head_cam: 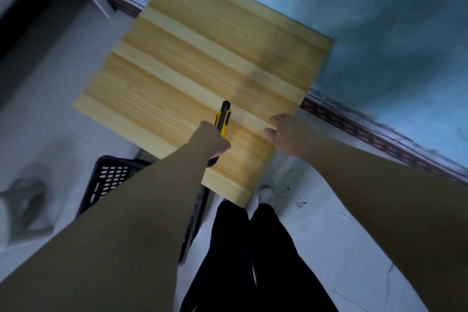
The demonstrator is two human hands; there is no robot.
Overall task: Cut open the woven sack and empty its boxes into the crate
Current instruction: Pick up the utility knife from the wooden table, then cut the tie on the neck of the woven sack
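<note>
Pale floor tiles [329,235] fill the view as we look straight down, with a blue painted wall [379,20] along the top and right. At the far left a pale bundle [22,205] lies on the floor, too blurred for us to say whether it is the woven sack. Just right of it, a black plastic crate [111,177] with a slotted wall stands on the floor by the near left corner of a wooden table [202,45]; our left forearm crosses over it and hides much of it. Our left hand [211,142] is over the table's near part, its fingers curled tightly round the handle of a yellow and black utility knife [224,116], which points away from us across the planks; we cannot tell whether the blade is out. The tabletop is made of light and darker wood strips, and one corner reaches the wall. Below the table's near corner we see black trousers [240,248] and a white shoe [266,194]. Further right, our right hand [286,134] is at the table's right edge, its fingers loosely bent and holding nothing. A dark patterned skirting band [354,129] runs along the foot of the wall on the right.
</note>
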